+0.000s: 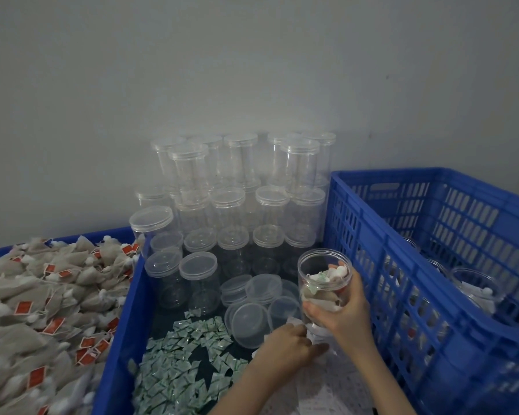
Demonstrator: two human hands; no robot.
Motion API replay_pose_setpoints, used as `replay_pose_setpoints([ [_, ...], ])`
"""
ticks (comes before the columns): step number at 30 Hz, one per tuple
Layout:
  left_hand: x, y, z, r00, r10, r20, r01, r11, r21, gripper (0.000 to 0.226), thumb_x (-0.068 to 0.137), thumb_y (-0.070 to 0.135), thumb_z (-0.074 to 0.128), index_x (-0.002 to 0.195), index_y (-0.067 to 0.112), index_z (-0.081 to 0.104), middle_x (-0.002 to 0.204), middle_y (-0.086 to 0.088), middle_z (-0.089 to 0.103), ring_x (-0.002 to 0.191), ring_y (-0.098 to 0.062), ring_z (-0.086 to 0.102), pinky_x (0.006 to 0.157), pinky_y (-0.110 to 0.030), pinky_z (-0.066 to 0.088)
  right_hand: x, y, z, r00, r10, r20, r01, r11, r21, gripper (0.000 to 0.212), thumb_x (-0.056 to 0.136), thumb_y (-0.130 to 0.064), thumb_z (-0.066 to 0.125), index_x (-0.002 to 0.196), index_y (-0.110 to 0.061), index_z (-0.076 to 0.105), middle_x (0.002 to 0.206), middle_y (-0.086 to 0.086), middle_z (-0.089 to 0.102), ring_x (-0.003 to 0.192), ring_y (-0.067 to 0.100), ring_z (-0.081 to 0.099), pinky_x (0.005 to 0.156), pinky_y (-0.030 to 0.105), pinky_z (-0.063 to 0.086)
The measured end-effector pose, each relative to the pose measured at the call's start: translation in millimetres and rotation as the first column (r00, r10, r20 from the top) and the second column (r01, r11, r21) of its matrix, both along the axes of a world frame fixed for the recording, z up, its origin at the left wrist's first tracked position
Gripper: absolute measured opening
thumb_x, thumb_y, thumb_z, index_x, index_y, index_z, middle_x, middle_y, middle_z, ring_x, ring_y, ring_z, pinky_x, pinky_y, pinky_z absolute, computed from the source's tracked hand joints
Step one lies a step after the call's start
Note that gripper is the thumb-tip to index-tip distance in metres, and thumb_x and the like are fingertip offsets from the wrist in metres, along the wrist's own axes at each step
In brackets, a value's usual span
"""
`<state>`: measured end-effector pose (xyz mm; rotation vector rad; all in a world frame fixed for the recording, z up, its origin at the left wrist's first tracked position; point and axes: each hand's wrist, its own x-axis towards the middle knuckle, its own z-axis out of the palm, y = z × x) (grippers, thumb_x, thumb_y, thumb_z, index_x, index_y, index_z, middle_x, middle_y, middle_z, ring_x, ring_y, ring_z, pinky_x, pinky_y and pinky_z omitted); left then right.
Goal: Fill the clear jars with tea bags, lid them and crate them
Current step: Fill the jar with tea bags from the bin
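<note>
While my right hand (340, 310) wraps the open jar (324, 283) from its right side, fingers curled round the wall, the jar stands upright with its long axis vertical, mouth up, no lid on. Inside: tea bags (321, 295) low down, a small green-printed sachet (319, 277) on top. Part full, I judge.

My left hand (291, 342) is lower and just left of the jar's base, knuckles up, fingertips touching white paper slips (297, 322) there. Can't tell if it's pinching one or just resting; fingers look loosely bent.

Loose lids (249, 324) lie flat just left of the jar, nearest my left hand, so that hand fits the lidding grab. The blue crate (402, 295) is immediately right of the jar, nearer my right hand, filled jars (474, 289) already inside. Tea bag pile (42, 310) sits far left, well apart.
</note>
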<state>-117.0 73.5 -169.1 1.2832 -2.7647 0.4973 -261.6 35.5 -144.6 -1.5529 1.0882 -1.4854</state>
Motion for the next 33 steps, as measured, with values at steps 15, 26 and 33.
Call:
replay_pose_setpoints([
  [15, 65.5, 41.2, 96.4, 0.609, -0.118, -0.784, -0.287, 0.889, -0.357, 0.009, 0.074, 0.022, 0.069, 0.079, 0.019, 0.076, 0.077, 0.017, 0.067, 0.075, 0.000, 0.054, 0.066, -0.014, 0.050, 8.2, 2.8, -11.7, 0.997, 0.074, -0.015, -0.072, 0.994, 0.086, 0.096, 0.055, -0.018, 0.097, 0.136, -0.029, 0.046, 0.119, -0.008, 0.065, 0.105, 0.009, 0.066, 0.083, 0.028, 0.060],
  [26, 48.9, 3.5, 111.8, 0.898, 0.238, -0.369, -0.253, 0.967, 0.008, 0.036, 0.083, 0.007, 0.068, 0.102, 0.038, 0.073, 0.117, 0.020, 0.065, 0.105, -0.010, 0.049, 0.077, -0.024, 0.024, 36.3, 20.5, -5.0, 0.992, 0.114, -0.052, -0.112, 0.993, 0.042, 0.094, 0.050, -0.040, 0.093, 0.131, -0.041, 0.046, 0.114, -0.025, 0.063, 0.102, 0.001, 0.065, 0.078, 0.014, 0.053],
  [33, 59.8, 11.4, 109.6, 0.749, 0.290, -0.596, -0.298, 0.950, 0.088, 0.035, 0.093, 0.011, 0.053, 0.114, 0.034, 0.067, 0.124, 0.019, 0.061, 0.118, -0.007, 0.047, 0.097, -0.028, 0.037, 41.1, 24.2, -6.3, 0.989, 0.129, -0.076, -0.126, 0.991, 0.046, 0.093, 0.054, -0.030, 0.094, 0.133, -0.033, 0.047, 0.114, -0.019, 0.064, 0.104, 0.007, 0.065, 0.079, 0.019, 0.054],
])
